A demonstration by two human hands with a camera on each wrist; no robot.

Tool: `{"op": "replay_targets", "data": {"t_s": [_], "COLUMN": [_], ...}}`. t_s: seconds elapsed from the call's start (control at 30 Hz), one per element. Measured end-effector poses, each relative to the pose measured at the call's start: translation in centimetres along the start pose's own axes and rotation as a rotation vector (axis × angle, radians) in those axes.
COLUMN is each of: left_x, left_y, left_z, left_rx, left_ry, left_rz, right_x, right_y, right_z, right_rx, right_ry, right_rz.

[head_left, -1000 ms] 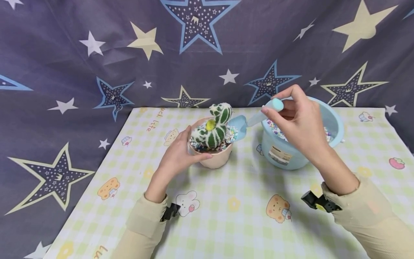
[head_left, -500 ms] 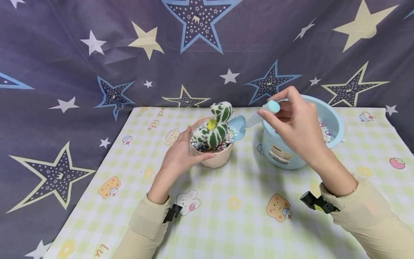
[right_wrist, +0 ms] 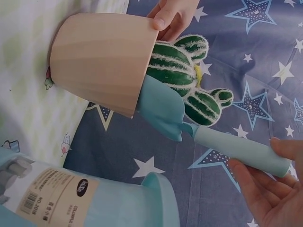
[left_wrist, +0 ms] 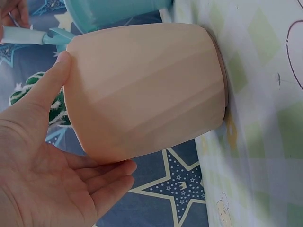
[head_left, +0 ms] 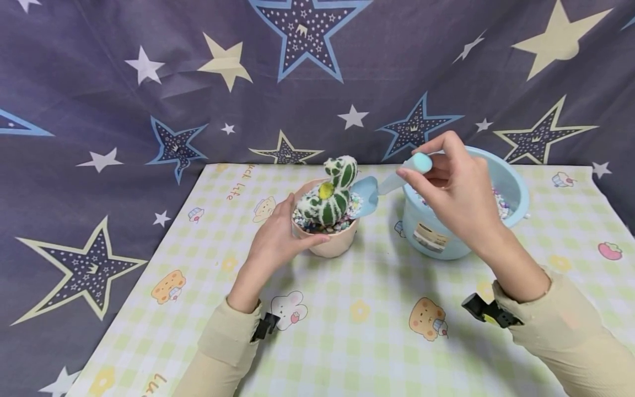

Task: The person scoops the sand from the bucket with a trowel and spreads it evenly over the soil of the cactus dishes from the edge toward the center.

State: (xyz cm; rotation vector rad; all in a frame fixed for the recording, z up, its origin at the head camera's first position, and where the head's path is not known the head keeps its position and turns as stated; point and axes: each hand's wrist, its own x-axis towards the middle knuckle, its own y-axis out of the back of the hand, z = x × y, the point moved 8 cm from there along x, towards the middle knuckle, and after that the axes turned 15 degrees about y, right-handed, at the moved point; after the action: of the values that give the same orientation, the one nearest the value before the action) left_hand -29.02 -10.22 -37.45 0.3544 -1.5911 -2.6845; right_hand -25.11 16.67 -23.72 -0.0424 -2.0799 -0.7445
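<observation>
Near the middle of the checked cloth (head_left: 342, 353), left of a blue bucket (head_left: 430, 242), stands the pale pink pot (head_left: 334, 243) with a green cactus (head_left: 327, 209) rising from it. The left hand (head_left: 280, 237) holds the pot from its left side, thumb along the near wall close to the rim and fingers round toward the far left, the grasp spread wide to the pot's girth. The right hand (head_left: 468, 193) pinches the handle of a small blue scoop (head_left: 366, 197) narrowly between thumb and fingers; the handle slopes down leftward, and the blade reaches over the pot's right rim, its tip inside, close beside the cactus.

Judging by how things lie, the work is filling the pot with coloured pebbles, and it looks well under way. The cactus is already in place, and pebbles (head_left: 342, 225) lie around much of its base. Some cluster at the scoop's tip; whether they rest on the blade or in the pot, I cannot tell. A darker patch at the near side of the pot suggests the cover is uneven there, so some filling or levelling seems left. The bucket holds more pebbles (head_left: 502, 205), though the right hand hides part of its contents.
</observation>
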Motion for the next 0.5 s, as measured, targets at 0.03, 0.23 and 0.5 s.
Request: {"op": "replay_targets", "data": {"t_s": [0.03,0.23,0.5], "left_x": [0.0,0.1,0.0], "left_y": [0.0,0.0,0.0], "left_z": [0.0,0.0,-0.1], "left_rx": [0.000,-0.002,-0.011], "left_ry": [0.000,0.006,0.009], "left_rz": [0.000,-0.006,-0.010], "right_x": [0.0,-0.1,-0.1], "right_y": [0.0,0.4,1.2], "right_z": [0.0,0.0,0.2], "right_rx": [0.001,0.015,0.040], "right_ry": [0.000,0.004,0.001], "right_rz": [0.001,0.016,0.057]}}
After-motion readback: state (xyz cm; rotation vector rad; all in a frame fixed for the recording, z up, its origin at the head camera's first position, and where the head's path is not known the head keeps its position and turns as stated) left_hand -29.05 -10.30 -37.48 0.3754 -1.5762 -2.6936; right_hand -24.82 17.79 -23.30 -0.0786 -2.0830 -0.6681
